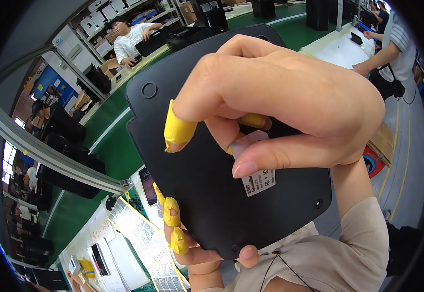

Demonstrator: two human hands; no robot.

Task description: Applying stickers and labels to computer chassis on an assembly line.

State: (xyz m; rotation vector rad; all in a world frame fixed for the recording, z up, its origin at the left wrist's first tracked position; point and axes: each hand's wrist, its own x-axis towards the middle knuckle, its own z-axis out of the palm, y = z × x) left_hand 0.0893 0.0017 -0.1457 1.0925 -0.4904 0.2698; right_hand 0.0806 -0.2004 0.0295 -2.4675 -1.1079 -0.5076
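Observation:
A flat black plastic panel [207,180] with cut-in edges and a small raised ring fills the middle of the view. At its lower left edge my left hand [197,250] grips it, thumb on the face and fingers behind. Over the panel my right hand [294,97] is curled, thumb and fingers pinching the upper end of a small silvery label [260,184]. The label's lower part lies against the panel's face; whether it is stuck down I cannot tell. Yellow tape wraps several fingertips on both hands.
Below left, a white worktable bears a sheet of labels [136,228], a phone [148,186] and papers. A metal frame bar [51,158] crosses the left side. Co-workers sit or stand at benches at the upper left and upper right [397,44]. The floor is green.

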